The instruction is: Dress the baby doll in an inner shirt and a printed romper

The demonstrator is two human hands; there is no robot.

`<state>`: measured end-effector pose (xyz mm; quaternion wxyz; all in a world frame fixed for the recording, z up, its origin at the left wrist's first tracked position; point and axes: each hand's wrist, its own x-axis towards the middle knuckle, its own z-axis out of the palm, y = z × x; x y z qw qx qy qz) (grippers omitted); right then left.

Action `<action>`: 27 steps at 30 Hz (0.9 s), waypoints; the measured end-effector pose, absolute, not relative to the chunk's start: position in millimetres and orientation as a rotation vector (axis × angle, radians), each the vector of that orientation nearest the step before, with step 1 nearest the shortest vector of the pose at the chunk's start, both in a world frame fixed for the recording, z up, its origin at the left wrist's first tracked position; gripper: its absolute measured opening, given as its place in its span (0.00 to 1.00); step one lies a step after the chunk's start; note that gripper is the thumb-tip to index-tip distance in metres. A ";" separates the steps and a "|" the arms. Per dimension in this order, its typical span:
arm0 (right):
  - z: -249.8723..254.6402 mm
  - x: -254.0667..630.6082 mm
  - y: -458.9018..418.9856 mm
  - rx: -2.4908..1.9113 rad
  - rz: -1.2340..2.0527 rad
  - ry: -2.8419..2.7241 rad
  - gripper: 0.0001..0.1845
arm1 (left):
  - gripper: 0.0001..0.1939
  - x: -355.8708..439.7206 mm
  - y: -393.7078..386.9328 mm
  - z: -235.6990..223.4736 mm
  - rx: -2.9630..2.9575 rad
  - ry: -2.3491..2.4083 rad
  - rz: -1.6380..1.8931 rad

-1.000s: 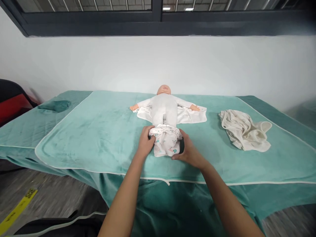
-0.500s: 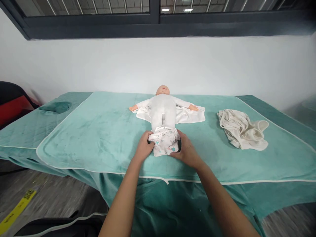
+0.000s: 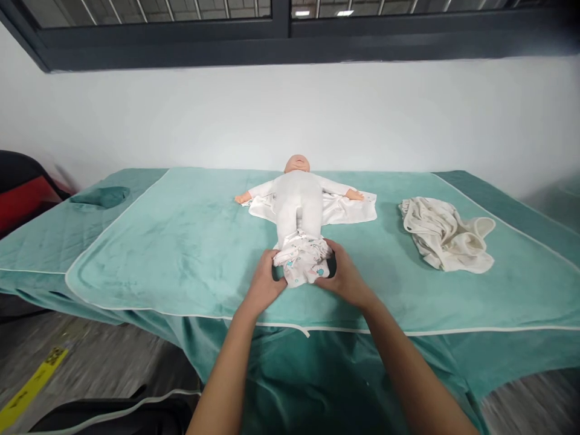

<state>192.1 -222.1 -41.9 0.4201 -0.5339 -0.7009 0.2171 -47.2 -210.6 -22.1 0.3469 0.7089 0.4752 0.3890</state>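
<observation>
A baby doll (image 3: 299, 196) in a white suit lies on its back on a white cloth (image 3: 348, 211), arms spread, head toward the wall. Bunched patterned baby trousers (image 3: 302, 261) cover its lower legs. My left hand (image 3: 265, 284) grips the left side of the trousers, fingers curled round the fabric. My right hand (image 3: 344, 279) grips the right side the same way. Both hands sit at the doll's feet, near the front edge of the teal blanket (image 3: 181, 241).
A crumpled cream garment (image 3: 441, 232) lies to the right on the blanket. A folded dark green cloth (image 3: 100, 196) sits at the far left. A red and black chair (image 3: 20, 187) stands at the left edge. A white wall runs behind the table.
The patterned trousers have bunched further, drawn a little toward me. Both hands stay on their sides of the fabric.
</observation>
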 end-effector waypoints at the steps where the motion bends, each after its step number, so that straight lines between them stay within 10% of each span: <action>1: -41.9 192.1 -221.8 -1.338 0.538 -1.757 0.50 | 0.29 -48.5 -212.5 -21.2 1.860 1.213 1.001; 8: -40.6 190.5 -220.0 -1.309 0.558 -1.752 0.42 | 0.51 -48.4 -217.2 -27.0 2.022 1.195 0.969; 27: -15.6 187.1 -237.5 -1.363 0.960 -1.545 0.14 | 0.24 -11.2 -229.2 -31.5 1.921 1.469 1.172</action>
